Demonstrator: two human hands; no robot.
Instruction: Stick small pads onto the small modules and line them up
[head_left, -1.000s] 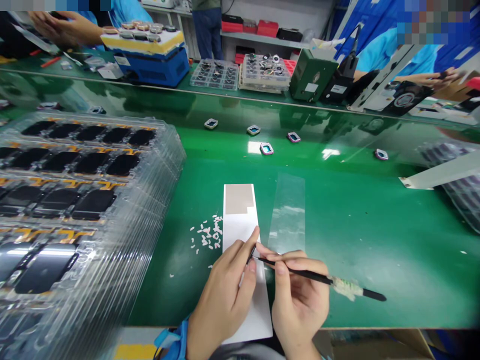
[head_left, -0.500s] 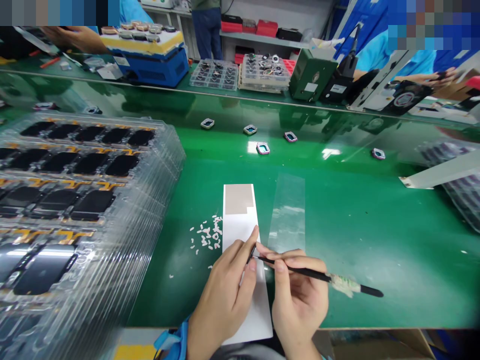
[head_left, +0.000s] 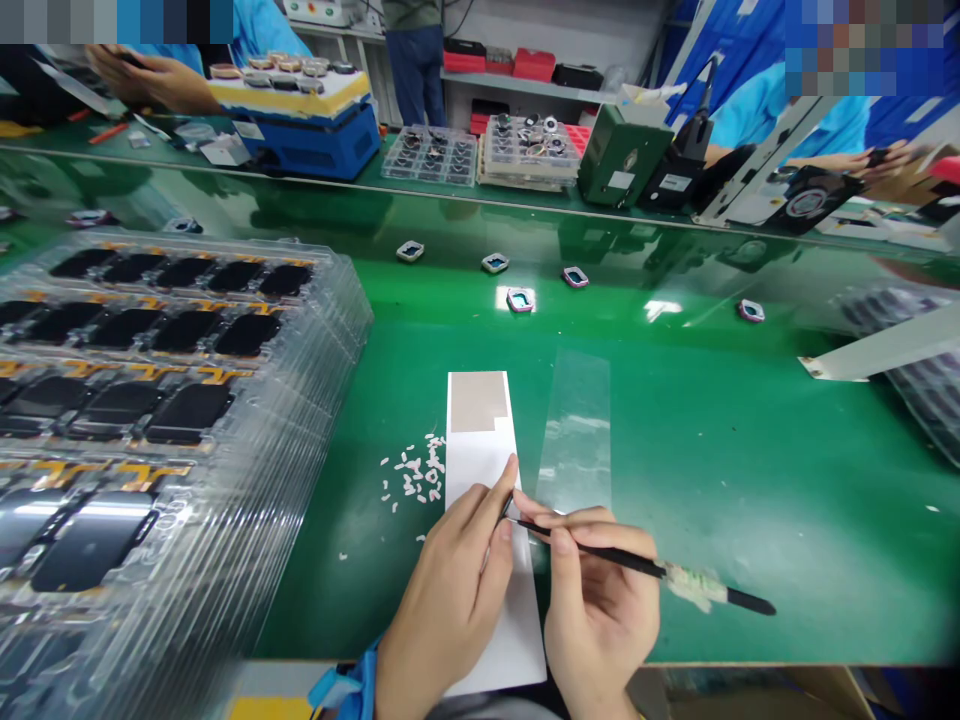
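Observation:
My right hand (head_left: 604, 600) grips slim black tweezers (head_left: 626, 561) wrapped with pale tape near the back end. Their tip meets a small dark part (head_left: 508, 506) pinched between the fingers of my left hand (head_left: 457, 590); most of that part is hidden, so its kind is unclear. Both hands are over a long white sheet (head_left: 480, 455) with a grey-beige patch at its far end. Left of the sheet lie many tiny white scraps (head_left: 420, 475). A clear plastic strip (head_left: 577, 425) rests to the right, beyond my right hand.
Stacked clear trays (head_left: 225, 400) of black watch-like screens fill the left side. Several small square frames (head_left: 520, 300) lie toward the back of the green bench (head_left: 712, 450). Behind are a blue machine (head_left: 315, 135), parts trays (head_left: 430, 155) and co-workers. A white bracket (head_left: 877, 340) juts in at right.
The back end of the tweezers has dipped slightly down and to the right. Both hands stay almost in place, and the small dark part remains in my left fingers. The view has shifted slightly.

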